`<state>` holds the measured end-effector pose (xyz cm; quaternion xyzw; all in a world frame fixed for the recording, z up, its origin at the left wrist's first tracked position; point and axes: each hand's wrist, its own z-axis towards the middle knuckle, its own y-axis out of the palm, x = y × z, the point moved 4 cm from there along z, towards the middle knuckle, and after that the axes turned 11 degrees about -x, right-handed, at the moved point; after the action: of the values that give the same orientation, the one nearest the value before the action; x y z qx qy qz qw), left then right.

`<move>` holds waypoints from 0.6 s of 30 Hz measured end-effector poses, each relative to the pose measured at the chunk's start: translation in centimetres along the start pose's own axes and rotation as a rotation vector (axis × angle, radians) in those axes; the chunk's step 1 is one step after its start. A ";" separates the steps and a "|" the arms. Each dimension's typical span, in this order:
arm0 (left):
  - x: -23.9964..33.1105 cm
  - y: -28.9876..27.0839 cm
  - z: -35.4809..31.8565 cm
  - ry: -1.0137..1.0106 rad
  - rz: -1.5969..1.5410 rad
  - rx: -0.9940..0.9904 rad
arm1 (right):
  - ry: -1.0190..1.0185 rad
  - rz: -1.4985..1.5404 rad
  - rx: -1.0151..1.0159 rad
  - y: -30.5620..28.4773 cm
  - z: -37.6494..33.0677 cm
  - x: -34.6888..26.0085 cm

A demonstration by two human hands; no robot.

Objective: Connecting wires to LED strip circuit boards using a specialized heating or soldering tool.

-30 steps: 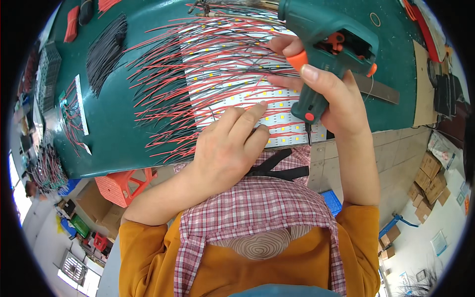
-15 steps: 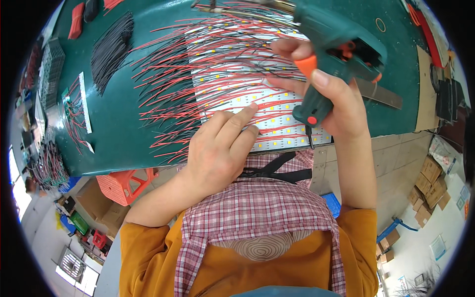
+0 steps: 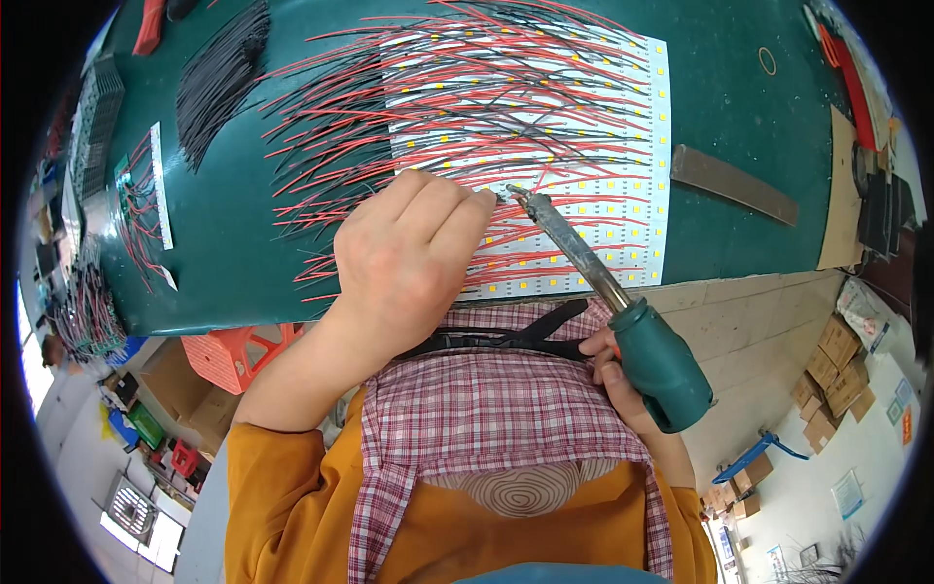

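A soldering iron (image 3: 593,282), judged rigid, light and hot at the metal end, was gripped by its green handle in the closed right hand (image 3: 623,384); its long axis ran diagonally, tip pointing toward the counter's (image 3: 739,88) middle, where thin, floppy wires (image 3: 486,195) were pinched under the curled left hand (image 3: 409,258) near the front edge.

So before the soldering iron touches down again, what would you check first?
1. Soldering iron gripped: ok, right hand holds the green handle.
2. Tip at the joint: ok, it sits beside the left hand fingertips.
3. Wire pinned down: cannot tell, fingers cover it.
4. Fingers away from the hot tip: not ok, very close.
5. White LED strip panel flat on the green table: ok.
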<state>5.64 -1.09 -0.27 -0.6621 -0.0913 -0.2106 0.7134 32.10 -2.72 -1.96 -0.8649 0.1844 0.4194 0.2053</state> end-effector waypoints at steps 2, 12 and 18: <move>-0.1 0.2 0.1 0.014 -0.002 0.020 | -0.044 -0.029 0.057 0.5 -0.2 0.6; 0.3 0.2 0.5 0.021 0.051 -0.012 | -0.050 -0.281 0.006 0.0 -0.2 0.0; 0.6 0.1 0.7 -0.006 0.097 -0.062 | -0.163 -0.323 0.066 -0.2 0.2 -0.7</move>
<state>6.30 -0.48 -0.08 -0.6880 -0.0547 -0.1766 0.7018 31.67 -2.30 -1.49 -0.8391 0.0396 0.4434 0.3126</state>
